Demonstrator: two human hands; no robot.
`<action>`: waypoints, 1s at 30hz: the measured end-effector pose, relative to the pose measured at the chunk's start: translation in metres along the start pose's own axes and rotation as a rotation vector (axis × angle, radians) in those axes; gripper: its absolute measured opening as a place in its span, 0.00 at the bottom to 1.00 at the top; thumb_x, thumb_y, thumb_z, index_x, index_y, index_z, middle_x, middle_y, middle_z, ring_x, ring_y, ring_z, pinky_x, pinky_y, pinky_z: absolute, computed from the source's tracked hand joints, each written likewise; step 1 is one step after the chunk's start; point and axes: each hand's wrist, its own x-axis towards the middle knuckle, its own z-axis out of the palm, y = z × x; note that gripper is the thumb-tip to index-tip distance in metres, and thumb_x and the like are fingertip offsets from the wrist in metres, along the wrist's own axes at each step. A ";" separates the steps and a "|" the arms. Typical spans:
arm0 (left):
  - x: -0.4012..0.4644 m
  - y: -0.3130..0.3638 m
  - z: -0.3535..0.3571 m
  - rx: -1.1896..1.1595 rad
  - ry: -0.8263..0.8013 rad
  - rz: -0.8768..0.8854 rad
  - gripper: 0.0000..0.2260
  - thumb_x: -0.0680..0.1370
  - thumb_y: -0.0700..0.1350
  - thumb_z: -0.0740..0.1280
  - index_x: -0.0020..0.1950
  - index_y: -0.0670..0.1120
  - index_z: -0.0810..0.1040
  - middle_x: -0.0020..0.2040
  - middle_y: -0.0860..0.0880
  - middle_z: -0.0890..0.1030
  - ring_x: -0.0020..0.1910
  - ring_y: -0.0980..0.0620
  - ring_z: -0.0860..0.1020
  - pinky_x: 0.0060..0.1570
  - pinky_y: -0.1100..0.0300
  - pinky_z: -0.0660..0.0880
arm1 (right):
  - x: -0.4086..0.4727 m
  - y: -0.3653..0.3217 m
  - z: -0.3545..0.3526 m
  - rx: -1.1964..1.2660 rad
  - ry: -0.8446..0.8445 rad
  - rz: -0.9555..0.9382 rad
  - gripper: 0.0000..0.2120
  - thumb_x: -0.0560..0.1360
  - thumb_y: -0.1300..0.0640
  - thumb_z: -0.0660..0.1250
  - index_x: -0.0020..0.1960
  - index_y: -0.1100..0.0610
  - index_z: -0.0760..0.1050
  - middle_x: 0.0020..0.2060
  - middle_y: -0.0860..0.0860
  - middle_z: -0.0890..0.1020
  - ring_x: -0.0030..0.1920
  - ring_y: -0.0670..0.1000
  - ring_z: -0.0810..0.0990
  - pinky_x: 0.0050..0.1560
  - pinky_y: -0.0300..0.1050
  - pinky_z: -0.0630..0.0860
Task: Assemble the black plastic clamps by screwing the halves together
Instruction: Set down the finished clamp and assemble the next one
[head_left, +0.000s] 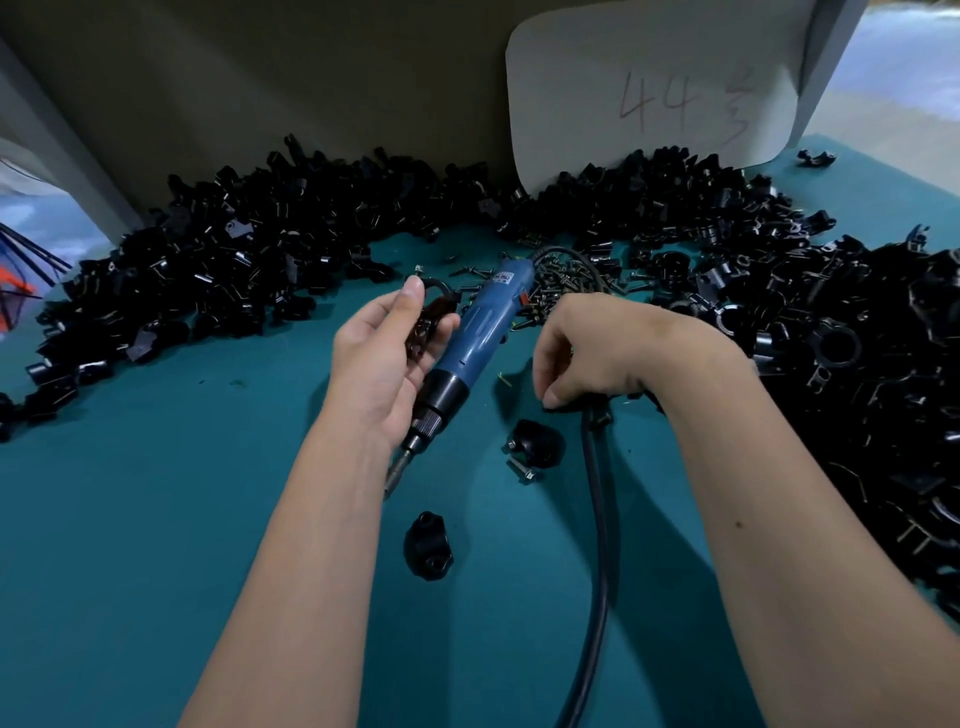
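Left hand (384, 358) pinches clamp (428, 322) between thumb and fingers, above bench (156, 519). Right hand (582, 353) curled down by cable (597, 493); hold unclear. Driver (478, 338) lies between hands. Clamp looks light, rigid, slick: grip flat sides, keep screw holes free. Loose halves (429, 545) near.

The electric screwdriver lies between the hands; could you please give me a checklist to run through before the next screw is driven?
1. Clamp half held in left hand: ok.
2. Electric screwdriver gripped: not ok, it lies on the table.
3. Right hand holding a screw: cannot tell, fingers curl downward.
4. Screws within reach: ok, piled behind the tool.
5. Cord clear of the work area: not ok, it runs under the right wrist.
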 end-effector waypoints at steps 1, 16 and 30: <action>0.000 0.000 -0.002 -0.012 -0.009 -0.023 0.10 0.79 0.44 0.74 0.55 0.40 0.80 0.47 0.42 0.87 0.39 0.51 0.85 0.41 0.62 0.82 | 0.000 -0.001 0.000 -0.015 -0.014 0.009 0.08 0.72 0.59 0.80 0.39 0.48 0.85 0.37 0.44 0.84 0.37 0.41 0.80 0.34 0.32 0.71; 0.001 0.002 -0.008 -0.047 -0.074 -0.048 0.37 0.63 0.36 0.79 0.71 0.35 0.73 0.47 0.40 0.87 0.40 0.51 0.86 0.39 0.64 0.82 | -0.003 0.000 -0.002 0.096 0.064 0.196 0.07 0.74 0.67 0.77 0.41 0.56 0.86 0.39 0.54 0.86 0.27 0.48 0.84 0.28 0.37 0.79; -0.001 0.005 -0.010 0.011 -0.103 -0.063 0.19 0.76 0.35 0.74 0.66 0.32 0.76 0.52 0.39 0.87 0.39 0.52 0.84 0.39 0.66 0.80 | 0.018 -0.001 0.017 0.337 0.531 0.054 0.07 0.79 0.63 0.72 0.45 0.54 0.84 0.33 0.50 0.82 0.25 0.46 0.80 0.26 0.33 0.74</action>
